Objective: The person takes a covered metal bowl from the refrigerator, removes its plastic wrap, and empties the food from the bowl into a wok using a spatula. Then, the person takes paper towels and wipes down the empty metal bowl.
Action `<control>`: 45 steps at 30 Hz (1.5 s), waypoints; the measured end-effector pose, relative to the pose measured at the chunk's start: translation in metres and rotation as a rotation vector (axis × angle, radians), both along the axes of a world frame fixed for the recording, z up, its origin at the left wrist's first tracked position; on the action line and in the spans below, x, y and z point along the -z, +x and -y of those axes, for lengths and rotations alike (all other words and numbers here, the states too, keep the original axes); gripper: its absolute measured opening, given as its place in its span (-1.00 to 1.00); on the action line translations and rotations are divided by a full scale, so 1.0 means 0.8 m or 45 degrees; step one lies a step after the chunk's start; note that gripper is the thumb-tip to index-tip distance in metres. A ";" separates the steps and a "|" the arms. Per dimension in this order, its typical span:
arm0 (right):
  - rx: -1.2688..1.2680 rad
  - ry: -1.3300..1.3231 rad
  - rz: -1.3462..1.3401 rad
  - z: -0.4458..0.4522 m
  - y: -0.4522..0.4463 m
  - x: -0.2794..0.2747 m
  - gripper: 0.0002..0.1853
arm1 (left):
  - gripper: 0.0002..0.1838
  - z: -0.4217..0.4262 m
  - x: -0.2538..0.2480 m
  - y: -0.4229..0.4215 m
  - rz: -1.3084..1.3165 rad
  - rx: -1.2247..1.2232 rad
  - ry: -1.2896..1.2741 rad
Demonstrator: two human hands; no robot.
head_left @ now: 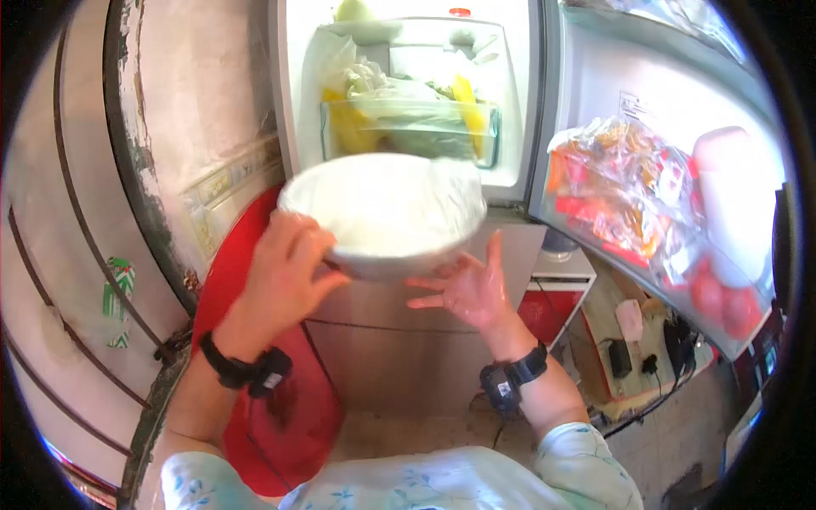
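A wide round metal bowl [382, 208], with pale contents and what looks like clear film over it, is held up in front of the open fridge [544, 110]. My left hand [289, 263] grips the bowl's left rim, thumb at the near side. Under the right part of the bowl, my right hand [466, 287] has its palm turned up and fingers spread; whether its fingertips touch the base cannot be made out. Behind the bowl, a clear drawer [408, 127] holds bagged greens and yellow items.
The fridge door [663, 102] stands open at the right, with bagged food [620, 187] in its shelf. A red round surface [280, 408] lies at the lower left. Chargers and cables [620, 359] sit on a low board at the right.
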State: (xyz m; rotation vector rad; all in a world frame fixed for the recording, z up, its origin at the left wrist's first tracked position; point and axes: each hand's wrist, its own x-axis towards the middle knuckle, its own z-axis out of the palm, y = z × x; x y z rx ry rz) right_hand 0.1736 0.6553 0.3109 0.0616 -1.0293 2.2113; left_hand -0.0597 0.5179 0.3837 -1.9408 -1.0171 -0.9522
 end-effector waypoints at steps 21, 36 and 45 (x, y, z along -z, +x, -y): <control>1.340 -0.619 0.339 0.387 0.263 0.209 -0.34 | -0.34 0.026 0.190 0.178 0.253 0.769 -0.818; 2.061 -1.035 0.148 0.731 0.334 0.216 -0.41 | -0.34 -0.121 0.140 0.623 1.847 2.006 -2.279; 2.710 -1.046 -0.265 0.826 0.215 0.234 -0.63 | -0.52 -0.231 0.165 0.684 1.264 2.516 -2.462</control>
